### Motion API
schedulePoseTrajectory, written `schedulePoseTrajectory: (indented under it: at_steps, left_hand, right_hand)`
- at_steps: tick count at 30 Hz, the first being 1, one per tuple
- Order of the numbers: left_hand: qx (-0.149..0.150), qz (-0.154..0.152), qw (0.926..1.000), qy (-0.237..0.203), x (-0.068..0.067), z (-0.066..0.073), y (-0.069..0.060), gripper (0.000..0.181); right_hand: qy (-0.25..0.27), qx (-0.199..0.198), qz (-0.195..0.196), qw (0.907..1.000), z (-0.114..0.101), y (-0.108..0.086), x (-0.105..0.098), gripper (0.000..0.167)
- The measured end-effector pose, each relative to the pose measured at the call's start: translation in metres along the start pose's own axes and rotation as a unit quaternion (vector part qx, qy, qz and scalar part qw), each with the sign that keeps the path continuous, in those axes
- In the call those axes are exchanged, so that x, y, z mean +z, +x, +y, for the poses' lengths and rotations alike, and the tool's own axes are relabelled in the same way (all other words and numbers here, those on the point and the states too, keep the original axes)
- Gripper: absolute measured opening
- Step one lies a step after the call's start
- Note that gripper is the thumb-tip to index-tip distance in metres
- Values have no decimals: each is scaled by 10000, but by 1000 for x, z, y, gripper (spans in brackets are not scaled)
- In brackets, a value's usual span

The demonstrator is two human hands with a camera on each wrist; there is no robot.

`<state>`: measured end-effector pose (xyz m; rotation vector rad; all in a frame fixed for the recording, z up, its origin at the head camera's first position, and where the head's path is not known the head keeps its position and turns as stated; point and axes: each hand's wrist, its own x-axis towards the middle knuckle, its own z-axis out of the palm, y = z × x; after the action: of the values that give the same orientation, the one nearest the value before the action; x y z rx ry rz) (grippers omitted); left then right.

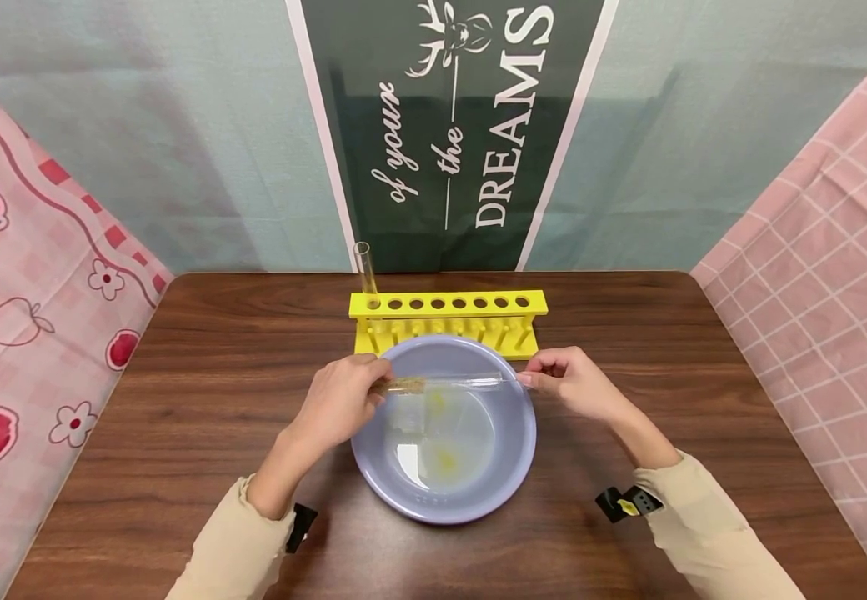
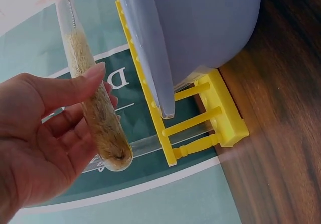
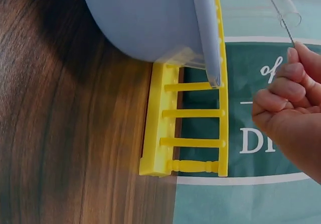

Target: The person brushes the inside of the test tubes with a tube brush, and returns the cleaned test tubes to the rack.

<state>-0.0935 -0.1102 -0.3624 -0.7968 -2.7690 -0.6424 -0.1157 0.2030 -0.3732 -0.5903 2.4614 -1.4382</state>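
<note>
Above the basin my left hand grips the closed lower part of a glass test tube, which lies almost level in the head view. Pale bristles of a test tube brush fill the tube's closed end, looking darker near the tip. On the other side, my right hand pinches the brush's thin twisted wire just outside the tube's open mouth. Beneath both hands sits a round lavender basin containing water, with yellowish patches visible in it.
Behind the basin, a yellow test tube rack stands on the brown wooden table. Another glass test tube is upright in its leftmost hole. Patterned cloths hang at the back and both sides.
</note>
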Motion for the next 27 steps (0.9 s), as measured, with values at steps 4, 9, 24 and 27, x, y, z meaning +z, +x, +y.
schedulePoseTrajectory:
  at_steps: [4, 9, 24, 27]
  left_hand:
    - [16, 80, 10000, -30, 0, 0, -1, 24]
    - [-64, 32, 10000, -15, 0, 1, -2, 24]
    - [165, 374, 9973, 614, 7, 6, -3, 25]
    - [210, 519, 9960, 696, 9, 6, -5, 26]
  right_hand:
    - [45, -20, -493, 9988, 3, 0, -2, 10]
    - [197, 38, -731, 9971, 4, 1, -3, 12]
    - [2815, 1245, -944, 9467, 3, 6, -7, 20]
    - [3566, 1316, -1184, 9173, 7, 6, -7, 30]
